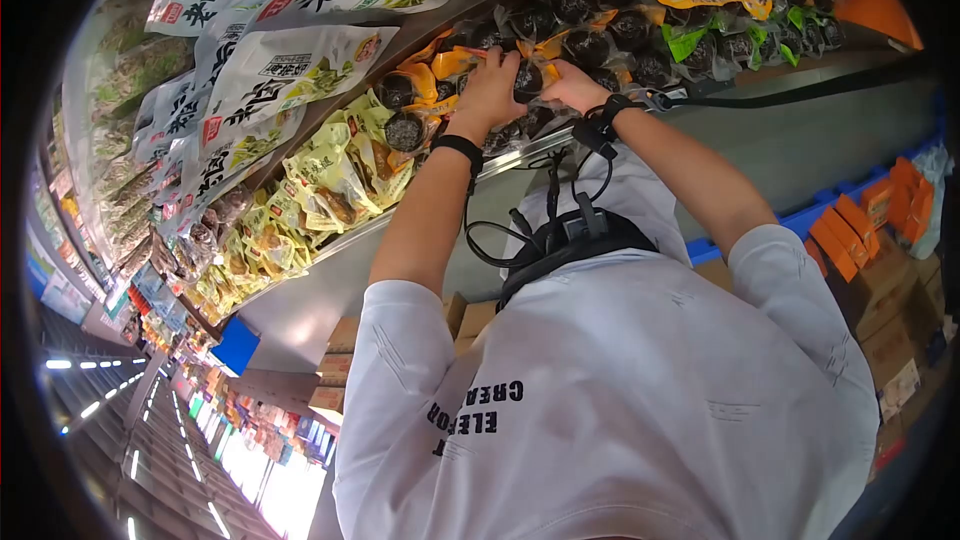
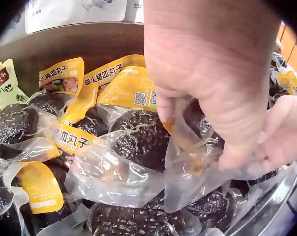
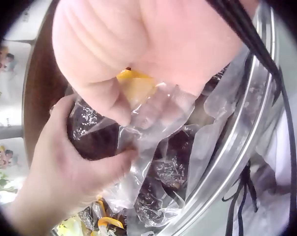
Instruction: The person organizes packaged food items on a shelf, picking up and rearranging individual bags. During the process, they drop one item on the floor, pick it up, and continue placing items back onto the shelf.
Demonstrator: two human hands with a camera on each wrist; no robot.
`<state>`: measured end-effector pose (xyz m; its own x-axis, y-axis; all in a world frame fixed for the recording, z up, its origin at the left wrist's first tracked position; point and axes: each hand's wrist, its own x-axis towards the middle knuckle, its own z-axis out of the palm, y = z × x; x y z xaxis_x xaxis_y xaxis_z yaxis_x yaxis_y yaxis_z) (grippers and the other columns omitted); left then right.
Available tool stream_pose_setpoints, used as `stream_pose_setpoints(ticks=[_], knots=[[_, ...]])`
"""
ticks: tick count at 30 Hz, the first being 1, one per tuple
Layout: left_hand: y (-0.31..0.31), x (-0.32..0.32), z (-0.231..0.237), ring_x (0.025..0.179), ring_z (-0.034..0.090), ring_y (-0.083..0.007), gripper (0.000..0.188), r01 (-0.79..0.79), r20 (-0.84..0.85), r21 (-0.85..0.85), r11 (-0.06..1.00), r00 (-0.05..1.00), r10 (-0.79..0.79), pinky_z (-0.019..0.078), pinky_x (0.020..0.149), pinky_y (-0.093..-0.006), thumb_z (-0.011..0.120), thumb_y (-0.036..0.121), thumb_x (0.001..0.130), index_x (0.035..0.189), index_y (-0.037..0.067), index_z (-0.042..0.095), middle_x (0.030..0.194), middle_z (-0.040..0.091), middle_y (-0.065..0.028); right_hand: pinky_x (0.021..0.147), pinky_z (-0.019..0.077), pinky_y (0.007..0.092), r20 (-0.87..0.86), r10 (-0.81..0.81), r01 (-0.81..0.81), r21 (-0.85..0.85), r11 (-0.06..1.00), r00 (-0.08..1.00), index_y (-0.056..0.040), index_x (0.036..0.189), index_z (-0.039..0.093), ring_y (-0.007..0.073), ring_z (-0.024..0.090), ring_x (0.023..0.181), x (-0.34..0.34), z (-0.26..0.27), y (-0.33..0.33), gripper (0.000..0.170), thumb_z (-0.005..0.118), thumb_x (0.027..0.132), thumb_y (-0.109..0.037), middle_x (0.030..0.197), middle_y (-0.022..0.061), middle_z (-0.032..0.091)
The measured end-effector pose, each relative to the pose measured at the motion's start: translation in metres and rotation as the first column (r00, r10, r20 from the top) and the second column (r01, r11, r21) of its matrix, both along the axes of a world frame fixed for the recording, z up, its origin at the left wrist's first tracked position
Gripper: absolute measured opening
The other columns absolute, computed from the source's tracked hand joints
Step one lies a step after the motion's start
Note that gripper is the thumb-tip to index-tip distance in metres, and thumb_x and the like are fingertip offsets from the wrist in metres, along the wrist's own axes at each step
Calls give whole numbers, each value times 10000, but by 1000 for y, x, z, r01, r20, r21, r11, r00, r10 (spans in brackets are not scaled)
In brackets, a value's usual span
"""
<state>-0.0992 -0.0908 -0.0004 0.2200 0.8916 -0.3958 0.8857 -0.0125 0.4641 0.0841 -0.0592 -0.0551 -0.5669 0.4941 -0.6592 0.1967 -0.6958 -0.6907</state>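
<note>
My left hand (image 1: 488,95) grips a vacuum-packed dark ball (image 3: 92,135), its fingers and thumb curled round the pack. Beside it, my right hand (image 1: 578,90) pinches the clear plastic edge (image 3: 153,123) of that pack between thumb and fingers. In the left wrist view the right hand (image 2: 285,135) comes in from the right, close to the left thumb. Under and around both hands lie several more vacuum-packed dark balls (image 2: 138,140) with yellow printed labels (image 2: 134,88).
A metal shelf lip (image 3: 227,152) runs along the near side. Yellow-green snack packs (image 1: 330,170) lie to the left, and large white printed bags (image 1: 290,75) stand behind them. Black cables (image 1: 500,250) hang between the arms. Orange packs (image 1: 845,235) and cardboard boxes are at lower right.
</note>
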Motion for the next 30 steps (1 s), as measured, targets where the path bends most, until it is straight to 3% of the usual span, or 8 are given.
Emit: stream_pose_setpoints(ticks=[5, 13, 17, 19, 23, 26, 28, 30], knots=[[12, 2, 0, 1120, 507, -427, 804, -8, -61, -15, 1000, 998, 7, 448, 948, -472, 794, 200, 578, 1280, 39, 436, 1219, 480, -214, 667, 469, 272, -1, -33, 33, -37, 999, 999, 15, 1080, 571, 148, 588, 775, 2, 0, 7, 394, 684, 709, -55, 883, 65, 622], [12, 22, -9, 1049, 511, -285, 791, 133, -253, 107, 985, 962, -103, 404, 903, -408, 827, 324, 544, 1203, 53, 484, 1088, 530, -106, 671, 449, 290, 279, 35, -116, 277, 954, 960, 19, 990, 578, 134, 548, 715, 16, -74, -15, 229, 610, 822, -134, 803, 45, 604], [11, 18, -13, 1052, 497, -285, 792, 156, -224, 119, 981, 966, -126, 381, 923, -423, 825, 324, 541, 1200, 48, 482, 1076, 529, -105, 696, 466, 340, 391, 160, -284, 282, 916, 906, 38, 1025, 577, 226, 594, 713, 14, -24, 0, 295, 585, 841, -193, 849, 144, 647], [8, 19, -10, 1060, 492, -294, 787, 176, -247, 126, 976, 959, -141, 366, 943, -426, 823, 318, 540, 1194, 44, 482, 1088, 531, -111, 791, 492, 421, 579, 174, -412, 310, 857, 797, 59, 1024, 589, 398, 626, 877, 11, 20, 10, 358, 593, 787, -210, 898, 257, 644], [-1, 24, -13, 1095, 477, -303, 795, 129, -268, 143, 981, 959, -87, 344, 972, -433, 822, 331, 548, 1201, 43, 472, 1125, 517, -119, 821, 487, 448, 656, 117, -486, 416, 769, 746, 43, 1018, 595, 415, 614, 927, 8, 56, 16, 332, 596, 783, -190, 963, 255, 641], [-8, 24, -20, 1148, 452, -303, 819, 81, -283, 195, 977, 959, -23, 327, 996, -443, 814, 350, 564, 1235, 49, 454, 1180, 499, -119, 837, 485, 463, 479, 128, -424, 583, 693, 868, 25, 1065, 574, 413, 609, 966, 3, 57, 12, 358, 610, 776, -183, 1026, 244, 635], [-11, 19, -27, 1182, 430, -299, 838, 61, -230, 274, 960, 973, 4, 313, 1014, -456, 800, 360, 589, 1279, 58, 431, 1229, 480, -110, 820, 487, 475, 446, 197, -477, 695, 538, 873, 13, 1193, 499, 411, 608, 951, -5, 54, 8, 475, 617, 776, -181, 1038, 249, 625], [-13, 17, -35, 1189, 426, -296, 837, 57, -228, 313, 948, 973, 17, 308, 1021, -457, 793, 357, 599, 1291, 61, 427, 1246, 477, -105, 813, 491, 474, 512, 233, -550, 646, 529, 827, 4, 1248, 449, 412, 606, 944, -12, 42, 9, 537, 621, 773, -179, 1031, 251, 625]])
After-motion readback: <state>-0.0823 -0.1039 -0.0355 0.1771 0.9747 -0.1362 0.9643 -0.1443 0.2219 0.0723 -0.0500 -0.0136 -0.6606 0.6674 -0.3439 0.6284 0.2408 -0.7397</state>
